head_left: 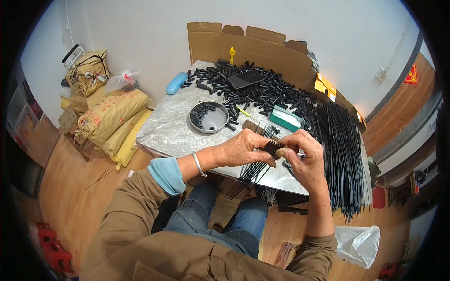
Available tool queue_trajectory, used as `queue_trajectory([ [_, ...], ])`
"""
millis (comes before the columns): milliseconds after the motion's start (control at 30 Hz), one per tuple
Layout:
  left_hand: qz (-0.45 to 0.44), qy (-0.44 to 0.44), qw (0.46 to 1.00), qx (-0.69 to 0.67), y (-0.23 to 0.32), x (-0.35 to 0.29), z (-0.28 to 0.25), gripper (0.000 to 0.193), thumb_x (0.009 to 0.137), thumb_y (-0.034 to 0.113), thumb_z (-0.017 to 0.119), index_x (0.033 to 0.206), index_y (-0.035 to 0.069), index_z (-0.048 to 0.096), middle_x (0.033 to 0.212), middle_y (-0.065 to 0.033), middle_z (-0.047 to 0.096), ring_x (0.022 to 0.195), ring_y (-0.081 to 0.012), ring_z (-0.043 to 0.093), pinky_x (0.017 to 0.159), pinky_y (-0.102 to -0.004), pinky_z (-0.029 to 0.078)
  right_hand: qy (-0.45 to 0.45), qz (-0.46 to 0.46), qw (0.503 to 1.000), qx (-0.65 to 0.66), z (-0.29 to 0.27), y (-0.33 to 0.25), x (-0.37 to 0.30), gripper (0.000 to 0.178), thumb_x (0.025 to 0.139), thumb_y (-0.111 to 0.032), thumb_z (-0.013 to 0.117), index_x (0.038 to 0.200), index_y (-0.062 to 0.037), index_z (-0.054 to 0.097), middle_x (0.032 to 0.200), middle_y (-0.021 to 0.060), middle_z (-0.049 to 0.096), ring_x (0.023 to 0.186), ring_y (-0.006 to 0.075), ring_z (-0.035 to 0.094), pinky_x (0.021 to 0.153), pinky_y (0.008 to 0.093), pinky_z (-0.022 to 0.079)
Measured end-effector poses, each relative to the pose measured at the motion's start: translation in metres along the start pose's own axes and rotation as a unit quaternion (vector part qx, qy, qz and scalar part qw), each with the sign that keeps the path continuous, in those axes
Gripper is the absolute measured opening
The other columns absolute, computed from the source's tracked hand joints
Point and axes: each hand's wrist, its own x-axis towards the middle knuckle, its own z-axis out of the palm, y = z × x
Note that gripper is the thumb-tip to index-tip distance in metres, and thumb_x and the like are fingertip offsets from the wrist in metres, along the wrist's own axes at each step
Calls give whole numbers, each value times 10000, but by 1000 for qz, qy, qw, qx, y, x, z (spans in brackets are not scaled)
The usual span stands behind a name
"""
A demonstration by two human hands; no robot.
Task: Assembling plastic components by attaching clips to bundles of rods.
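Observation:
Over the table's front edge, my left hand (241,149) is closed round a small fanned row of thin black rods (248,178). Their lower ends hang down toward my knees, and their thicker dark upper ends (272,148) line up side by side between my hands. My right hand (307,157) pinches with thumb and fingers at the right end of this row; what exactly is between its fingertips is hidden. Just beyond my hands, more thin rods (268,131) lie near a brown piece on the table.
A heap of black bolt-like parts (276,89) covers the table's back, a dark flat case (245,79) on top. A round metal pan (209,130) holds black rings. Nearby are a blue case (176,83) and a green tray (286,118). Long black rods (340,159) overhang the right edge. Cardboard (253,44) stands behind.

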Motion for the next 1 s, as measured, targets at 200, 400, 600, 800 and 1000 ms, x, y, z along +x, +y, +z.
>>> queue_trajectory([
  [200, -32, 20, 997, -63, -3, 0, 7, 148, 868, 167, 676, 969, 71, 724, 819, -61, 729, 777, -89, 680, 711, -253, 523, 10, -18, 998, -55, 3, -3, 0, 192, 673, -95, 789, 809, -43, 664, 696, 49, 586, 608, 171, 573, 552, 286, 450],
  [400, -37, 42, 997, -52, -20, -8, 39, 190, 831, 109, 716, 1002, 31, 695, 858, -77, 715, 821, -107, 660, 739, -266, 525, 25, -75, 993, -90, 15, -4, 5, 151, 710, 0, 741, 834, -12, 656, 718, 60, 596, 586, 145, 575, 531, 259, 458],
  [600, 29, -76, 954, 288, -86, -46, 56, 807, 688, 418, 779, 1343, 82, 446, 1518, -200, 235, 1428, -412, 139, 1110, -609, 175, 8, 8, 999, -40, 19, -10, 12, 71, 774, 44, 678, 796, 7, 621, 726, 59, 616, 652, 118, 599, 588, 234, 468],
  [800, 41, -79, 961, 263, -105, -53, 56, 787, 688, 516, 745, 1172, -74, 551, 1482, -241, 296, 1416, -401, 196, 1126, -521, 230, 70, 155, 934, 314, -3, 15, 29, 261, 933, -205, 587, 1051, 18, 653, 852, 43, 636, 707, 83, 570, 629, 222, 467],
  [1000, 47, -32, 942, 331, -101, -50, 64, 930, 705, 550, 722, 1335, -63, 419, 1472, -254, 305, 1415, -405, 198, 1143, -507, 188, -5, 168, 981, -92, 57, 173, 1, 155, 886, -129, 626, 976, -24, 695, 812, 26, 652, 727, 101, 590, 657, 241, 468],
])
